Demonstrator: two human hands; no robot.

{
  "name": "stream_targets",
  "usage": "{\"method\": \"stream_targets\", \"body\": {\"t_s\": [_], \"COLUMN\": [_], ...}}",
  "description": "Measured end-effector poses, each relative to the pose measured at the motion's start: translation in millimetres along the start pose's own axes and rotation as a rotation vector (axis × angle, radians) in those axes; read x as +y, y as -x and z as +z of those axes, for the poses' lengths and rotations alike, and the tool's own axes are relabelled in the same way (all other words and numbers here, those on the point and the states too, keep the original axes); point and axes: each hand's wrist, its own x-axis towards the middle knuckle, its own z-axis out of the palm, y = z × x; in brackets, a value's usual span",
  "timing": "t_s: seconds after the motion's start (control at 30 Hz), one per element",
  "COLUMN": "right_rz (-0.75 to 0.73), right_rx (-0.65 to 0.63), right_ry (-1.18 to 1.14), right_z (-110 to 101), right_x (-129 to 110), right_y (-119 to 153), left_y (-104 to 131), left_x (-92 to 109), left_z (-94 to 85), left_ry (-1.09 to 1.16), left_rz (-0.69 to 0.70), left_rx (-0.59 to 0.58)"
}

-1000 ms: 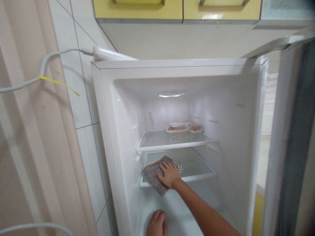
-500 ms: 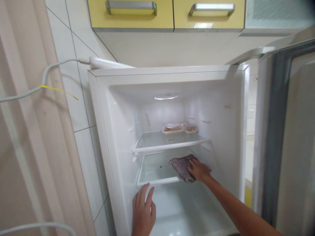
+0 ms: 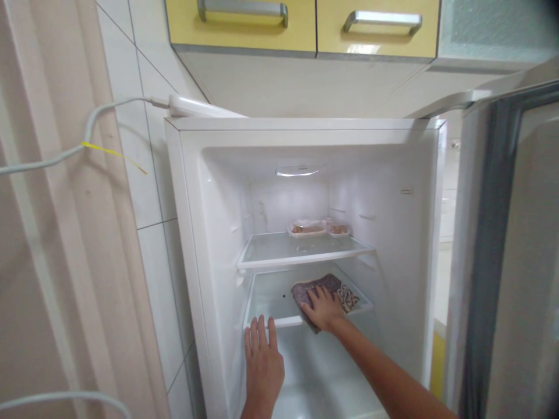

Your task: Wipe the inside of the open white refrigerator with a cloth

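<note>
Overhead, above both hands: upper shelf (image 3: 279, 249), roofing the rear of the space reached into; on it, two wrapped food trays (image 3: 307, 228), side by side. Higher still: yellow cabinets (image 3: 244, 29), metal-handled. Right of the right forearm: refrigerator door (image 3: 487, 262), swung open. Far left of the left hand: pale cable (image 3: 56, 160) with yellow tie. Between the hands, slightly beyond: one dark speck (image 3: 283, 296) on the lower shelf (image 3: 265, 294).
Cloth (image 3: 302, 288), one: beneath the right hand (image 3: 323, 307), on the lower shelf; grey-purple, mottled, black-and-white patterned part right of the fingers, near corner overhanging the shelf front. Right hand: fingers spread, laid flat upon it. Left hand (image 3: 264, 366): unladen, fingers extended at the shelf's front edge; contact cannot be told.
</note>
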Motion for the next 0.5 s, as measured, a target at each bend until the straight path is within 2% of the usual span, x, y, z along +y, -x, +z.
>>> {"method": "stream_targets", "body": {"t_s": [0.17,0.3,0.4,0.5], "right_rz": [-0.241,-0.414,-0.459,-0.469], "right_rx": [-0.093,-0.153,-0.180,-0.187], "right_ry": [-0.073,-0.140,-0.172,-0.184], "right_z": [7.5,18.6,25.3,28.7], "right_x": [-56.6,-99.7,-112.2,-110.8], "right_y": [-17.6,-48.0,-76.4,-103.8], "left_y": [-0.5,2.8,4.9,7.3], "left_x": [5.7,3.7,2.9,2.6], "left_z": [2.2,8.4,14.1,22.5], "left_ry": [-0.023,0.010,0.037,0.057], "left_rz": [-0.013,-0.021,-0.031,-0.042], "left_rx": [0.040,0.059,0.078,0.088]}}
